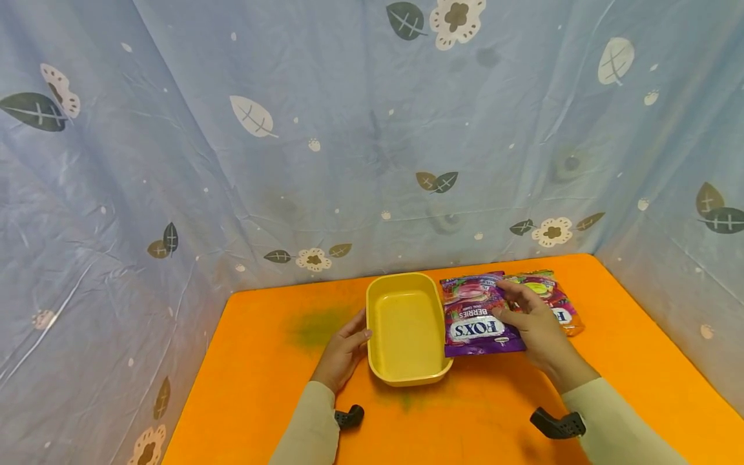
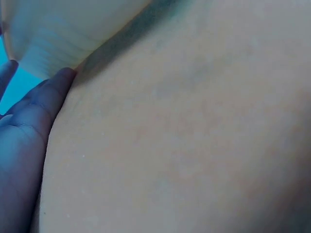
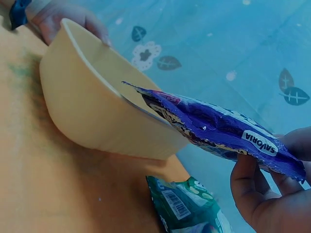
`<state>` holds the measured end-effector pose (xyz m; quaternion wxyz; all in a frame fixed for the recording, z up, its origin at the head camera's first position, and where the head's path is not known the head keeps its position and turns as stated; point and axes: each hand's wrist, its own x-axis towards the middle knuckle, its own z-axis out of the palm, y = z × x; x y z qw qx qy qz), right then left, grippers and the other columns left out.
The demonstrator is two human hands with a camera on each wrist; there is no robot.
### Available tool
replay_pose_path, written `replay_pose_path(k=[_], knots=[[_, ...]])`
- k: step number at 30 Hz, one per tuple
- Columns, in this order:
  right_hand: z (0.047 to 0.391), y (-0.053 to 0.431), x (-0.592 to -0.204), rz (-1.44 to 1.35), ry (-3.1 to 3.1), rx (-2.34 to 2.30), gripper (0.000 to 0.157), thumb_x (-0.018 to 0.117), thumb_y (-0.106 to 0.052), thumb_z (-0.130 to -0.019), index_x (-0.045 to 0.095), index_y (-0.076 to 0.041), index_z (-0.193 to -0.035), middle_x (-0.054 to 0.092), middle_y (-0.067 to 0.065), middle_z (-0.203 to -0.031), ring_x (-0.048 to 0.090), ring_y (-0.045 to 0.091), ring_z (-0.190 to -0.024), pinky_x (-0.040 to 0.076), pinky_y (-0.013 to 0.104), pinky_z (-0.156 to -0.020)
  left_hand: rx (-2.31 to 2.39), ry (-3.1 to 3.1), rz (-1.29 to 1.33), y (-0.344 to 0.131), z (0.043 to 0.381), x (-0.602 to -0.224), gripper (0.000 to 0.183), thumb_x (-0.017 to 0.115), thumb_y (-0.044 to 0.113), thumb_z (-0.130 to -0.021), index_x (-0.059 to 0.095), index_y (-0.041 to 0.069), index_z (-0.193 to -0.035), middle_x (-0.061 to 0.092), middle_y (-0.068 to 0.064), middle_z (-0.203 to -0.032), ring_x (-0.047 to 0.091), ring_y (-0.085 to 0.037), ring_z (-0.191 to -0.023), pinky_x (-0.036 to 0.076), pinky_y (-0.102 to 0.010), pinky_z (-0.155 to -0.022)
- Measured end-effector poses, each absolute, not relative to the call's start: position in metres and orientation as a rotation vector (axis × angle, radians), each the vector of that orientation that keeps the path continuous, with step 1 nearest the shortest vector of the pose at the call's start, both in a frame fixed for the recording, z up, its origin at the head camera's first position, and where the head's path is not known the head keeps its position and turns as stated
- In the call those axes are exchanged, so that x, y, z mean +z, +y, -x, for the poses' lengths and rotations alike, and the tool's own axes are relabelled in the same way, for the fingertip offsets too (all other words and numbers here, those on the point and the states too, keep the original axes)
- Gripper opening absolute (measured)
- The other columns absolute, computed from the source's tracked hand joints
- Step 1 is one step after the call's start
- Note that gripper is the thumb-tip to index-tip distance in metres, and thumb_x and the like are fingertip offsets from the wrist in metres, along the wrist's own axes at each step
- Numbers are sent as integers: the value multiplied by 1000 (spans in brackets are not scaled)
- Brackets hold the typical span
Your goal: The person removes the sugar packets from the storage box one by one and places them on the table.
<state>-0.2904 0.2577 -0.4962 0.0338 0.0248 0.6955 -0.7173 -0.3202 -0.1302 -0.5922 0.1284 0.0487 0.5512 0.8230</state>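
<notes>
A yellow plastic tub (image 1: 409, 332) stands on the orange table, its inside bare in the head view. My left hand (image 1: 343, 352) holds the tub's left side, thumb at the rim and fingers along the outer wall. My right hand (image 1: 537, 329) pinches a purple bag of Fox's Berries candy (image 1: 473, 310) by its right edge. In the right wrist view the candy bag (image 3: 218, 128) is off the table, beside the tub's rim (image 3: 92, 68). A second Fox's candy bag (image 1: 546, 294), more colourful, lies on the table behind my right hand, partly hidden by it.
The orange table (image 1: 261, 387) carries dark greenish smudges left of and below the tub. A light blue curtain (image 1: 349, 161) with leaves and flowers hangs close behind the table and at both sides. Black straps (image 1: 558, 423) sit at both wrists.
</notes>
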Motion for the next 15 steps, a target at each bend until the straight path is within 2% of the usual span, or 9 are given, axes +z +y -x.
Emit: replay_pose_path(k=[9,15], knots=[[279,269,-497,-74,2035,-2266,61,68,-12,-109,44,-18,-165,36,7,-153,69,16,-107,64,37,-88,2392,1622,-120,-130,322,-594,65,65,4,-108,43,12,-169,36,-12,-173,45,-32,-152,50,-43,-113],[270,278,-503,-66,2093,-2209,59,68,-14,-110,45,-21,-164,36,9,-147,65,17,-111,64,37,-89,2388,1634,-126,-130,321,-594,64,63,3,-109,42,11,-169,34,-13,-174,44,-33,-152,50,-43,-112]])
